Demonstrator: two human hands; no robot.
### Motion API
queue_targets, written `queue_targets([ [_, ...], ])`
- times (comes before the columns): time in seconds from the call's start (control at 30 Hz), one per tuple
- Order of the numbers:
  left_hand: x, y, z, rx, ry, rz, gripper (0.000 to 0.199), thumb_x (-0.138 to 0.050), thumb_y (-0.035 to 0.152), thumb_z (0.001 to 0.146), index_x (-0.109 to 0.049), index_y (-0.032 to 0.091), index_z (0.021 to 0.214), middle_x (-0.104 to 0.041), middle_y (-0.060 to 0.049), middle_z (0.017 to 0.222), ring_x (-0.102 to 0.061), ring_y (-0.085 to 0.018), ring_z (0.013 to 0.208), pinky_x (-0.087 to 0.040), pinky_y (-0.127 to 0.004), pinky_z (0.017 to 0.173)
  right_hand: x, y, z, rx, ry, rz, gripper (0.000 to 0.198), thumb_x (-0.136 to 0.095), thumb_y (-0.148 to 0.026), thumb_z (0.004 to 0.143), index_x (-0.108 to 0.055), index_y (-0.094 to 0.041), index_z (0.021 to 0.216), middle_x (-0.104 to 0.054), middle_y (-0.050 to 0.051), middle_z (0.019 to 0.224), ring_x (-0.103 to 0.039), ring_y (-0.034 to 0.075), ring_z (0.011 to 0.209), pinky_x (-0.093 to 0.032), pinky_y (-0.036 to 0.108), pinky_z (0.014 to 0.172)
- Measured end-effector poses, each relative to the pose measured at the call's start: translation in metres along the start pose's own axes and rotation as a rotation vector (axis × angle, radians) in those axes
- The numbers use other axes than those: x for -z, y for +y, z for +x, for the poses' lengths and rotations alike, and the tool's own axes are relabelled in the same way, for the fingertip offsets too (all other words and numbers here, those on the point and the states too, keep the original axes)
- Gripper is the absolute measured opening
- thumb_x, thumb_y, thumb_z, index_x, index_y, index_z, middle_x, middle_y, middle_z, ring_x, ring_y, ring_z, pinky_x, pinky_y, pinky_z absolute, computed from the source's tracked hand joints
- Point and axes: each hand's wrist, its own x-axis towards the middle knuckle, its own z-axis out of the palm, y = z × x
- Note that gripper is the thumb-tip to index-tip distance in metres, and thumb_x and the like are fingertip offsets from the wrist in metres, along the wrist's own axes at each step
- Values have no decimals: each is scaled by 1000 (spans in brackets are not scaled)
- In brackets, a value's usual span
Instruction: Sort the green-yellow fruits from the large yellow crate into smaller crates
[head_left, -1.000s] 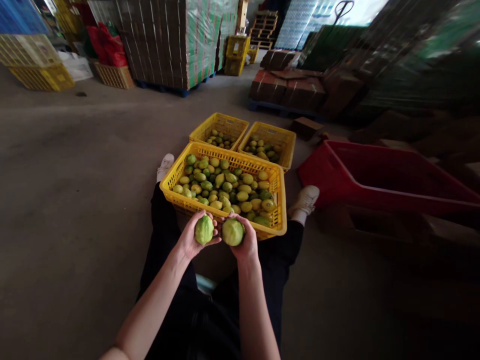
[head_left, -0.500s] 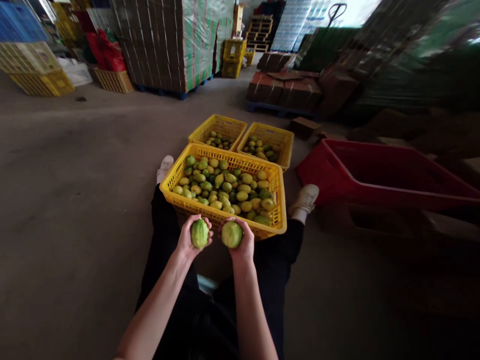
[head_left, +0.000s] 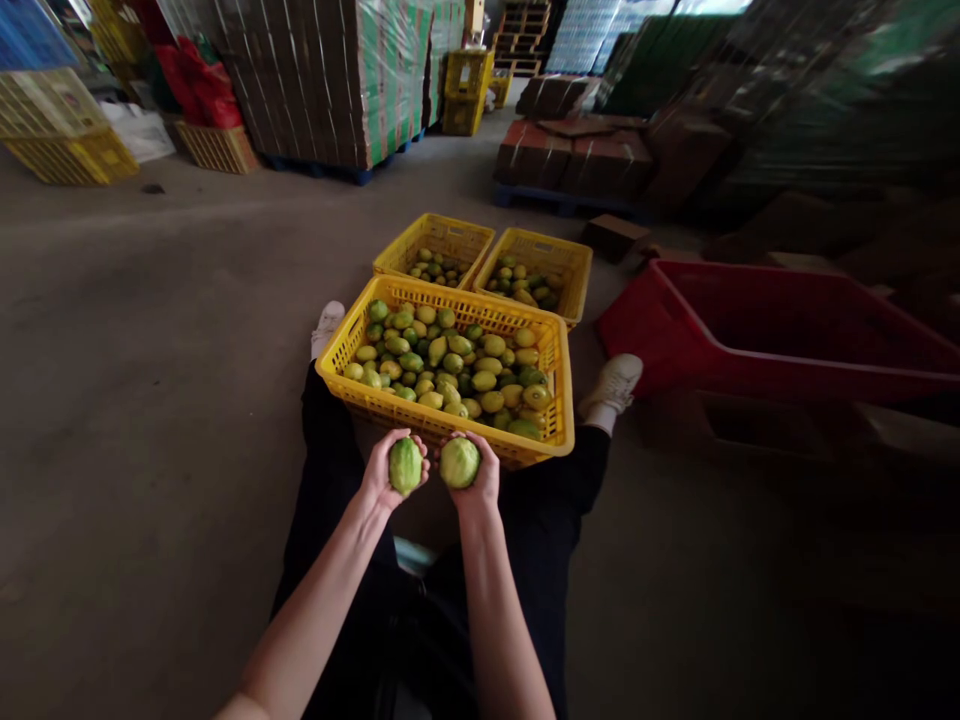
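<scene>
My left hand [head_left: 380, 472] is closed round a ridged green lemon [head_left: 406, 466], its fingers curled behind the fruit. A paler, yellowish-green lemon [head_left: 460, 463] rests in my right hand [head_left: 488, 478], fingers wrapped over its top and side. Both hands are side by side with a small gap between them, just in front of the near wall of a large yellow crate [head_left: 560, 405]. Inside that crate lie many green and yellow lemons [head_left: 451, 364].
Two smaller yellow crates, a left one [head_left: 390, 258] and a right one [head_left: 577, 285], stand behind, partly filled with fruit. A red tub [head_left: 637, 335] is at the right. Wrapped carton stacks [head_left: 315, 90] and a low pallet load [head_left: 574, 155] stand farther back.
My hands have come slightly closer together, each still holding its lemon, and the left lemon is turned a little. The crates and background sit slightly higher in view.
</scene>
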Motion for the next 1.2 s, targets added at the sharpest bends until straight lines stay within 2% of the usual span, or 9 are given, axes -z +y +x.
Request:
queue_targets([
  [0.13, 3, -2, 5, 27, 27, 15, 26, -52, 20, 90, -59, 14, 66, -61, -2, 53, -59, -14, 40, -48, -22, 39, 3, -1, 1, -48, 40, -5, 16, -70, -36, 60, -67, -20, 63, -68, 3, 56, -70, 24, 57, -61, 38, 55],
  [0.3, 5, 0, 6, 66, 3, -69, 23, -53, 21, 91, -59, 15, 70, -63, -2, 56, -60, -14, 44, -51, -23, 43, 1, -5, -2, -108, -52, -39, 17, -72, -36, 67, -67, -19, 67, -71, 3, 61, -70, 22, 58, -60, 34, 53],
  [0.4, 4, 6, 4, 61, -7, -166, 18, -55, 23, 93, -62, 14, 79, -68, -4, 65, -66, -15, 54, -57, -25, 51, -4, -7, -8, -130, -75, -13, 22, -74, -39, 72, -71, -18, 75, -74, 4, 67, -70, 21, 56, -60, 32, 51],
  [0.5, 3, 12, 1, -22, -5, -215, 23, -49, 26, 97, -66, 11, 92, -72, -7, 73, -71, -16, 65, -61, -25, 59, -11, -11, -14, -128, -82, 21, 22, -75, -37, 74, -73, -17, 85, -77, 5, 75, -73, 21, 63, -61, 29, 51],
  [0.7, 3, 18, -4, -78, -73, -128, 26, -50, 28, 94, -67, 10, 102, -71, -7, 71, -62, -12, 49, -51, -18, 41, -17, -15, -19, -51, -214, -18, 28, -73, -37, 77, -73, -17, 95, -77, 5, 80, -70, 18, 56, -52, 23, 36],
  [0.83, 1, 14, -6, -77, -23, -66, 28, -47, 31, 96, -67, 11, 100, -70, -6, 67, -62, -13, 46, -51, -20, 39, -19, -11, -20, -39, -192, -86, 34, -74, -42, 76, -72, -16, 99, -74, 3, 72, -65, 16, 48, -44, 21, 30],
  [0.93, -1, 11, -5, -92, 46, -36, 29, -44, 32, 99, -65, 12, 97, -69, -5, 65, -63, -15, 47, -52, -22, 41, -22, -8, -21, 1, -162, -137, 36, -76, -42, 74, -71, -20, 102, -75, 2, 75, -63, 15, 48, -42, 21, 31],
  [1.1, -2, 9, -4, -210, 58, -99, 21, -47, 26, 99, -64, 16, 91, -73, -4, 75, -71, -17, 65, -60, -25, 57, -21, -2, -17, 77, -70, -181, 32, -78, -40, 73, -69, -24, 99, -73, 0, 83, -63, 15, 58, -44, 22, 37],
  [1.2, -2, 8, -5, -264, 72, -123, 20, -51, 26, 99, -65, 18, 86, -72, -2, 74, -70, -16, 67, -59, -24, 61, -15, 3, -13, 151, -23, -240, 33, -78, -42, 74, -68, -25, 100, -70, -2, 85, -66, 17, 69, -52, 25, 50],
])
